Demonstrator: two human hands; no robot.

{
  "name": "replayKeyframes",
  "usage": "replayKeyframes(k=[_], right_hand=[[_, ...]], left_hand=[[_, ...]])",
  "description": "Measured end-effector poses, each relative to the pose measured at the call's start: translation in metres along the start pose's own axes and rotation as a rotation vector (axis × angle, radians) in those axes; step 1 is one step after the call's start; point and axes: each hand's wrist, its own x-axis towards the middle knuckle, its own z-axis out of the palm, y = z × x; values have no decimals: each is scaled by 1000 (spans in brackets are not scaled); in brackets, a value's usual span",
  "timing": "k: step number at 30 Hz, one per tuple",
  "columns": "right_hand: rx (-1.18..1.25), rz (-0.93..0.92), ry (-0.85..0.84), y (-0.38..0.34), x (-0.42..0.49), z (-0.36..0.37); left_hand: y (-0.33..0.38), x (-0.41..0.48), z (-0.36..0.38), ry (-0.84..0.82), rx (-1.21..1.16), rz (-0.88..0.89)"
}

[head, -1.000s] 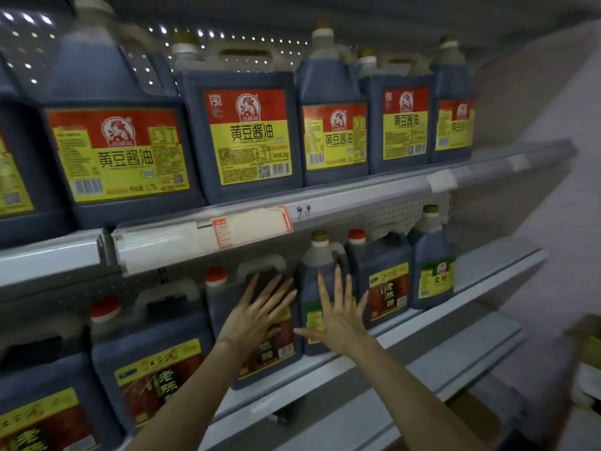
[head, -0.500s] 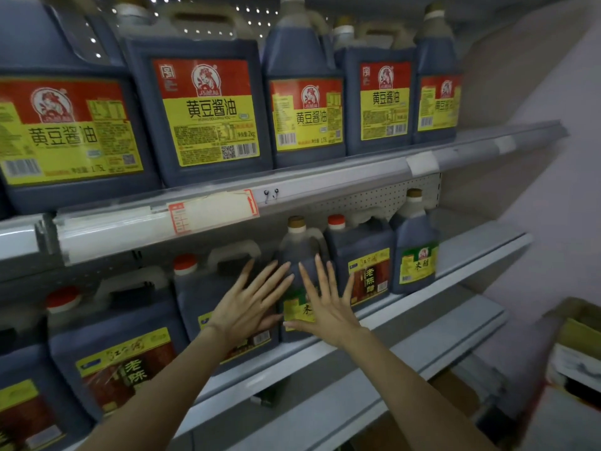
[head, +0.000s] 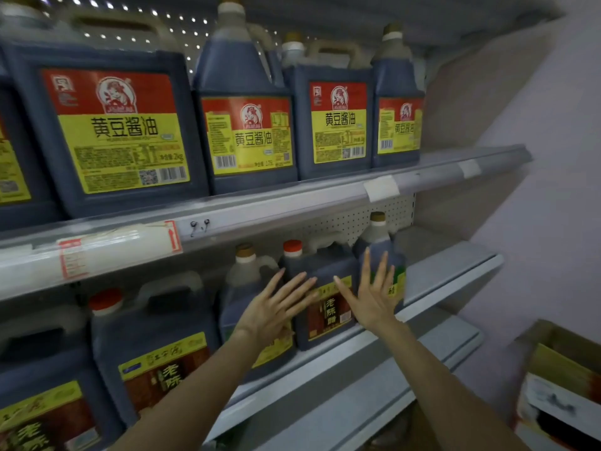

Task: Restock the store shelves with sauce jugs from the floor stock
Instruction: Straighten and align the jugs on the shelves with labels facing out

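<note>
Spanning the view, the lower shelf carries a row of sauce jugs upright along its front edge, labels outward, likely so shoppers can read them. A cardboard box sits low past the shelf's right end. Left grip and right grip, both flat, fingers spread, holding nothing, bracket the red-capped jug, seemingly to square it into line.

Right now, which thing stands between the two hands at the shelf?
In the head view, a red-capped jug with a dark label shows between the left hand and right hand.
</note>
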Motion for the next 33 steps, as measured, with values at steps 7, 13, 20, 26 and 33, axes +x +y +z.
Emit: replayKeyframes(k=[7, 13, 20, 26, 33], right_hand=[[17, 46, -213, -4, 39, 7], [-18, 84, -317, -7, 38, -1], [442, 79, 613, -36, 1, -27], [696, -266, 807, -119, -9, -82], [258, -530, 317, -228, -2, -106]], left_hand=[[1, 20, 10, -195, -110, 101], [1, 20, -1, -231, -123, 117], [-16, 12, -65, 89, -249, 167], [-89, 0, -138, 664, -185, -57], [-199, -53, -116, 350, -17, -710]])
